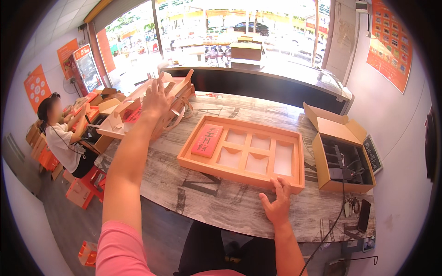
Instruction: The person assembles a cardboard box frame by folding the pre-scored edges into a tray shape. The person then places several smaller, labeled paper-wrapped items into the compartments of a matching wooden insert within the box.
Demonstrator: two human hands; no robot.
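An orange gift box tray [198, 171] lies open on the wood-patterned table before me, its insert divided into several white-bottomed compartments. In its left compartment sits a flat red packet [207, 140] with dark lettering. My right hand [278, 202] rests at the tray's front right edge, fingertips touching the rim and thumb spread away, holding nothing. Farther off to the left, my left hand [158, 100] reaches over a stack of opened cardboard gift boxes [176, 94] with ribbon handles [177, 120]. Its fingers are stretched out; whether they touch the boxes I cannot tell.
At right stands an open brown carton [343, 177] with black devices and a cable, near keys [352, 206] and a phone [364, 216]. A co-worker [61, 124] handles boxes at the left. Behind the table runs a dark-fronted counter [258, 87]; a red stool [95, 180] stands left.
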